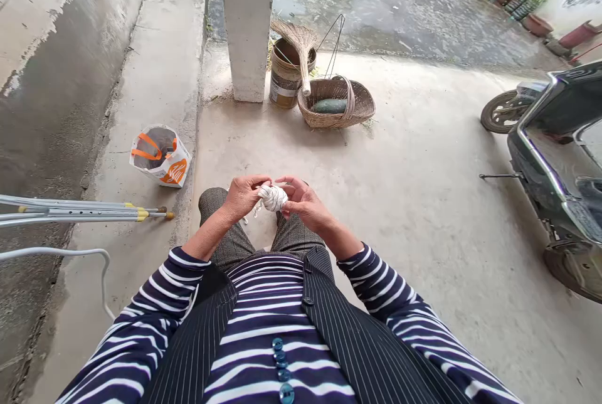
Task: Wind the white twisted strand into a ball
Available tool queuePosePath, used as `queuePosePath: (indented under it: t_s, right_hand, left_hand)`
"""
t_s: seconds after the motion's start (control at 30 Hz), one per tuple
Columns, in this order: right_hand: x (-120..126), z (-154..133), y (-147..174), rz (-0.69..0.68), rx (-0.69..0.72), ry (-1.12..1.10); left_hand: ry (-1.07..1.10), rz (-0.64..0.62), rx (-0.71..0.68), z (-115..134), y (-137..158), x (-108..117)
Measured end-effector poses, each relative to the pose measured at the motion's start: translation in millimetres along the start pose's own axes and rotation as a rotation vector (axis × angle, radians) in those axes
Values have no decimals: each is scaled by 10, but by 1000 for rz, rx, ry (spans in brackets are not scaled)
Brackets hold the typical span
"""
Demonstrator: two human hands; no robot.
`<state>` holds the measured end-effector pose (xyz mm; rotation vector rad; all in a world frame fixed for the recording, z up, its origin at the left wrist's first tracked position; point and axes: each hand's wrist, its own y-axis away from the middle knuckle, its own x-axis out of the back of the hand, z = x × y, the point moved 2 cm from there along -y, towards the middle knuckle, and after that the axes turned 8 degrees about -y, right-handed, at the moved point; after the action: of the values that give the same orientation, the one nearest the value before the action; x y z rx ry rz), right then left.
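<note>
Above my lap I hold a small white bundle [273, 198] that looks like cloth or cord, with a thin dark thread wound across it. My left hand [245, 196] pinches it at its upper left side, thumb and fingers together. From the right, my right hand [305, 202] curls its fingers and thumb around the other side. Short white strands hang below the bundle on the left, over the gap between my knees. What the fingertips press on behind the bundle is hidden.
Ahead, a wicker basket [362, 106] holds a long dark green gourd. Beside it, a broom [301, 40] rests on a bucket [282, 81] near a pillar [247, 27]. A white-and-orange bag [181, 162] and crutches [113, 211] are left. A scooter [555, 184] stands right.
</note>
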<state>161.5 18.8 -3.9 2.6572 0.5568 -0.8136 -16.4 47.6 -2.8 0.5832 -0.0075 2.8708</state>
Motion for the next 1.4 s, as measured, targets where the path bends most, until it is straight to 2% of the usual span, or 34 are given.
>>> queuePosePath:
  t_s: [0.1, 0.23, 0.37, 0.47, 0.63, 0.77, 0.97, 1.2, 1.3, 1.4]
  right_hand:
    - [-22, -48, 16, -42, 29, 41]
    - [-21, -120, 48, -97, 51, 70]
    - [3, -185, 73, -157, 69, 81]
    - [33, -215, 82, -177, 50, 100]
    - [81, -275, 127, -173, 13, 123]
    - [113, -309, 171, -165, 10, 78]
    - [132, -291, 167, -154, -5, 23]
    - [135, -322, 170, -96, -2, -26]
    - [165, -391, 170, -41, 31, -59]
    - [211, -552, 157, 19, 127, -67]
  left_hand:
    - [-43, 11, -39, 54, -10, -4]
    - [-32, -38, -90, 83, -19, -43]
    - [106, -108, 3, 42, -74, -85]
    - [154, -215, 69, 14, -157, -86]
    - [140, -364, 53, 21, -241, -70]
    - [236, -454, 114, -9, -143, -163]
    - [252, -406, 193, -127, -118, -201]
    - [201, -393, 108, -286, -267, -159]
    - [204, -397, 97, -442, -236, -218]
    - [248, -349, 141, -714, -146, -274]
